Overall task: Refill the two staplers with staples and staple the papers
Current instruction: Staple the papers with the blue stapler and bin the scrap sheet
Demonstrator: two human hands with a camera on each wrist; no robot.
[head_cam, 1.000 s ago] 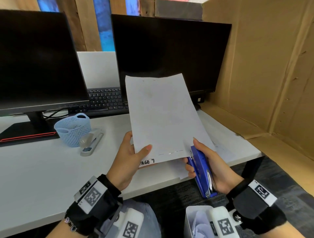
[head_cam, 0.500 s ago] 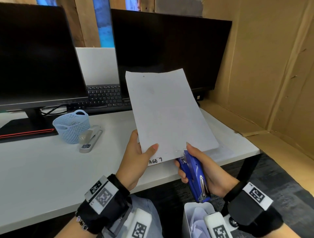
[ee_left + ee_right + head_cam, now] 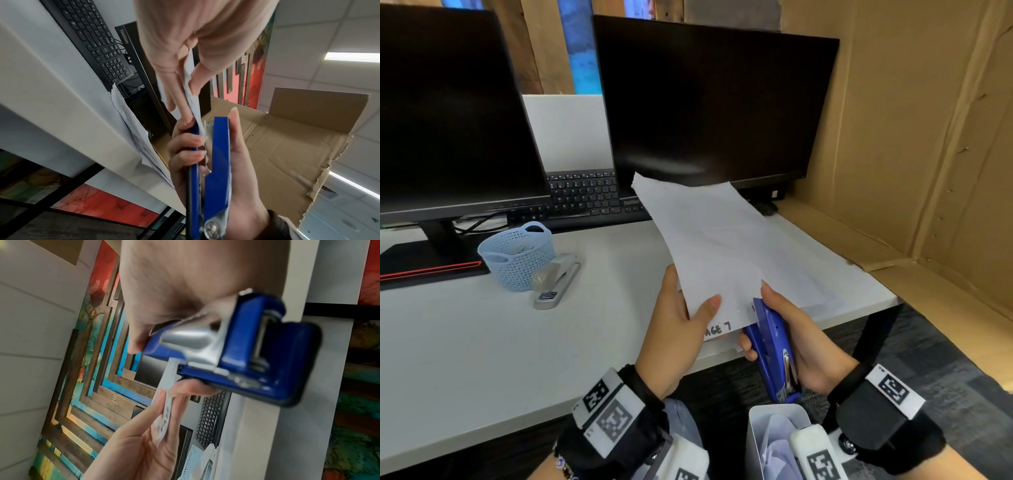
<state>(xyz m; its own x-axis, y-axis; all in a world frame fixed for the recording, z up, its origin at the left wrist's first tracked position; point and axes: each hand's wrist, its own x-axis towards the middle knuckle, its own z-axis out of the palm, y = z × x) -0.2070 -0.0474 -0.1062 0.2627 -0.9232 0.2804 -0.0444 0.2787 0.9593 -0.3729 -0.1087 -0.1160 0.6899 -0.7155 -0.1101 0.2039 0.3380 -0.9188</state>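
Head view: above the white bench (image 3: 482,342), the left hand (image 3: 674,329) pinches the white paper sheets (image 3: 709,246); the right hand (image 3: 801,342) is clamped round the blue metal stapler (image 3: 774,346), mouth on their near edge.
Left wrist view: sheets (image 3: 192,97) enter the stapler's (image 3: 218,154) mouth.
Right wrist view: fingers (image 3: 193,388) curl under the stapler (image 3: 246,353).

Bright even indoor light, ceiling strip lights (image 3: 352,56), wide-angle edge bending, right-wrist view blurred

White papers (image 3: 717,253) tilted at centre frame, pinched in my left hand (image 3: 674,329), near corner inside the blue stapler (image 3: 774,346) in my right hand (image 3: 804,346), grey stapler (image 3: 556,281) lying flat at left.
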